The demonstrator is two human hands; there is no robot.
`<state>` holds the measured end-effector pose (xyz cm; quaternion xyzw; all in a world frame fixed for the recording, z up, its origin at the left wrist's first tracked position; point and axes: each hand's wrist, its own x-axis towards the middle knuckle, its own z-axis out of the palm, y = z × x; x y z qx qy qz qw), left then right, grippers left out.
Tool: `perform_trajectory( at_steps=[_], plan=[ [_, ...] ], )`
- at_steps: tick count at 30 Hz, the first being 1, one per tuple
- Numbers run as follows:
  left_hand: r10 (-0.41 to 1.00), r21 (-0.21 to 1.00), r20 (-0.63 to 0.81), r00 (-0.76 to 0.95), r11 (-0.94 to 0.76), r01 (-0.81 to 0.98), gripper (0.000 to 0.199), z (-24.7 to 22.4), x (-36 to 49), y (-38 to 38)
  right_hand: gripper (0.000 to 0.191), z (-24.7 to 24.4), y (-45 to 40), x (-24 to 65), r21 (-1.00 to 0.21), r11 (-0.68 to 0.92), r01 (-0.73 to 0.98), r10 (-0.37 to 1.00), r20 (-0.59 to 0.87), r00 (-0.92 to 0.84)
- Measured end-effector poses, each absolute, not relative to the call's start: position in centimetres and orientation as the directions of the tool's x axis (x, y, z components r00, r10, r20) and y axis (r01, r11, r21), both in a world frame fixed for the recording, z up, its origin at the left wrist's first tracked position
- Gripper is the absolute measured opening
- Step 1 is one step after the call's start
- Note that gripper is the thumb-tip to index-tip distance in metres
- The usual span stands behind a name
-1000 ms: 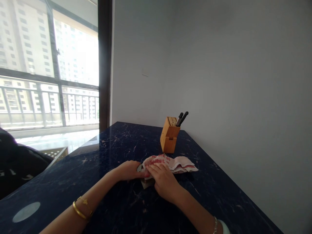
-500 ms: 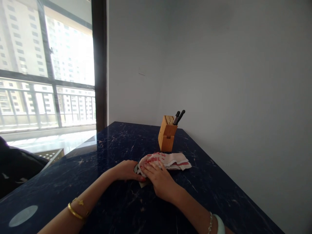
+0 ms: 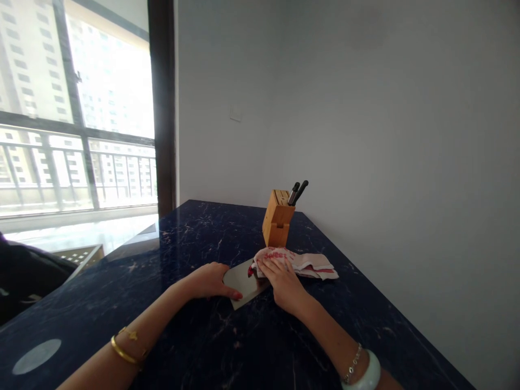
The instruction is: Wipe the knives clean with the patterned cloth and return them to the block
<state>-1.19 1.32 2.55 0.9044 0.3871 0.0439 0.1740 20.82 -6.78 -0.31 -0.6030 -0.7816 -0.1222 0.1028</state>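
My left hand [image 3: 209,281] grips the rounded left end of a broad, flat, shiny metal blade, apparently a cleaver [image 3: 239,280], with the thumb on its face. The blade lies low over the dark table, and its right part goes out of sight under cloth and fingers. Over that part my right hand [image 3: 287,287] presses a folded white-and-pink towel [image 3: 314,264] with red lettering, fingers laid across it. The towel's loose end trails to the right on the tabletop. Any handle of the cleaver is hidden.
Just behind the towel stands a wooden knife block [image 3: 278,225] with black-handled tools [image 3: 300,192] in it. The dark blue marbled table [image 3: 203,227] runs back to a grey wall. A pale oval patch [image 3: 37,356] marks its left front. Dark fabric [image 3: 28,268] is beyond the left edge.
My right hand and the towel have slid to the right along the cleaver, uncovering much of its blade. My left hand stays at the blade's left end. The view has shifted slightly.
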Motion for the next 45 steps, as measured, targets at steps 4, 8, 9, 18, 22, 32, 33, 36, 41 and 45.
perform_trajectory(
  at_steps=[4, 8, 9, 18, 22, 32, 33, 36, 41, 45],
  plan=[
    [0.727, 0.229, 0.052, 0.684, -0.676, 0.701, 0.059, 3.4, -1.2, 1.3, 0.068, 0.8, -7.1, 20.2, 0.075, 0.187, 0.979, 0.874, 0.442, -0.201],
    [0.686, 0.06, 0.184, 0.704, -0.722, 0.689, 0.053, 4.2, -1.6, 1.4, 0.063, 1.6, -7.1, 19.9, 0.088, 0.109, 0.99, 0.8, 0.583, -0.14],
    [0.678, 0.043, 0.196, 0.708, -0.728, 0.684, 0.051, 4.3, -1.8, 1.4, 0.063, 1.6, -7.1, 19.8, 0.091, 0.104, 0.99, 0.786, 0.603, -0.137],
    [0.682, 0.02, 0.269, 0.68, -0.71, 0.704, 0.049, 3.8, -2.1, 1.6, 0.069, 2.4, -8.0, 18.8, 0.094, 0.136, 0.986, 0.724, 0.67, -0.163],
    [0.653, -0.035, 0.31, 0.691, -0.718, 0.695, 0.052, 3.7, -2.1, 1.5, 0.067, 2.9, -8.2, 18.7, 0.091, 0.173, 0.981, 0.691, 0.699, -0.186],
    [0.671, -0.049, 0.328, 0.665, -0.691, 0.721, 0.052, 3.7, -2.2, 1.4, 0.063, 2.7, -7.9, 19.0, 0.106, 0.18, 0.978, 0.682, 0.703, -0.202],
    [0.672, -0.05, 0.329, 0.664, -0.69, 0.723, 0.052, 3.7, -2.2, 1.4, 0.062, 2.7, -7.9, 18.9, 0.103, 0.182, 0.978, 0.682, 0.704, -0.201],
    [0.669, -0.051, 0.326, 0.669, -0.694, 0.718, 0.051, 3.7, -2.2, 1.3, 0.06, 2.8, -8.0, 18.9, 0.1, 0.183, 0.978, 0.686, 0.699, -0.2],
    [0.63, -0.095, 0.351, 0.693, -0.712, 0.696, 0.046, 3.4, -2.3, 1.5, 0.063, 2.8, -7.9, 18.9, 0.092, 0.184, 0.979, 0.691, 0.696, -0.195],
    [0.628, -0.105, 0.332, 0.704, -0.717, 0.69, 0.044, 3.2, -2.4, 1.9, 0.064, 2.7, -7.9, 19.0, 0.082, 0.177, 0.981, 0.7, 0.69, -0.184]
  ],
)
